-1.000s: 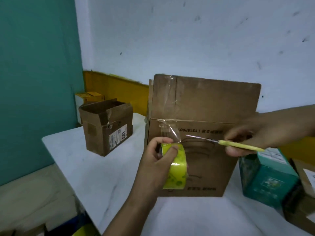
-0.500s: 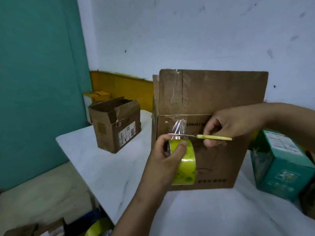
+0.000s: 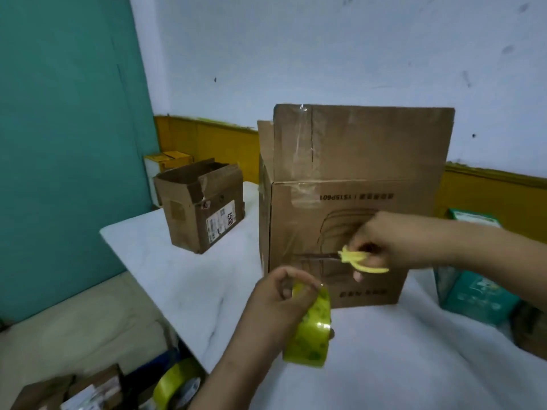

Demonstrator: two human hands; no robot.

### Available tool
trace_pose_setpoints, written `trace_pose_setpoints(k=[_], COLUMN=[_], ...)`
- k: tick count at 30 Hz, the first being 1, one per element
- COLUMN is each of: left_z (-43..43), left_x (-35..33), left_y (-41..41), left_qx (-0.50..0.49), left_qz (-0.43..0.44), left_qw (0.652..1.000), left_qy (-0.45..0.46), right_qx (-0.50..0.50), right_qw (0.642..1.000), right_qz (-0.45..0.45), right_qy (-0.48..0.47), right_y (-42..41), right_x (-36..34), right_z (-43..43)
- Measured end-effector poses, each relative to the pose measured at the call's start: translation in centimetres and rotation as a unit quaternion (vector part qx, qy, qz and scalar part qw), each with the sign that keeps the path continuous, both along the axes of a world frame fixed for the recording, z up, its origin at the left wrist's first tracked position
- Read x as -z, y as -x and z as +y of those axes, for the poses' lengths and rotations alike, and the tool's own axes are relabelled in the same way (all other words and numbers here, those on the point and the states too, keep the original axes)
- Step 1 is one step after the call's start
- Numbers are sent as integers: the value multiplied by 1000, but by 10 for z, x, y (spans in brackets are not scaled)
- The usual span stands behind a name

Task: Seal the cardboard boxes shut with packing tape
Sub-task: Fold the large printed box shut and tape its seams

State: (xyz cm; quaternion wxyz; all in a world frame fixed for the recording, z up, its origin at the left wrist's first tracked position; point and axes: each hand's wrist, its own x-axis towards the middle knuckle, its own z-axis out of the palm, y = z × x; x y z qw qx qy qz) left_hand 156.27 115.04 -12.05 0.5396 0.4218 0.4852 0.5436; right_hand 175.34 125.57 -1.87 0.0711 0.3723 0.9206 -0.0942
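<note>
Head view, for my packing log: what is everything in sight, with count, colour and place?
large cardboard box: 1, brown, middle of the table, top flap up
small cardboard box: 1, brown, open, far left of the table
teal box: 1, teal, right of the large box
yellow box: 1, yellow, behind the small box
spare tape roll: 1, yellow-green, below the table's near left edge
table: 1, white
tape roll: 1, yellow-green, in the left hand
scissors: 1, yellow handles, in the right hand
left hand: grips the tape roll
right hand: holds the scissors
</note>
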Motion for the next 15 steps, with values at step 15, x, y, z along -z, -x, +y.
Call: trace_pose_setpoints(k=[15], left_z=[-21], left_x=[4], left_y=[8], left_qx=[66], left_qz=[62], left_qw=[995], left_qy=[-52], right_qx=[125], right_qw=[948], right_qz=[253], right_qy=[-148], right_y=[10], right_x=[77], right_z=[-65])
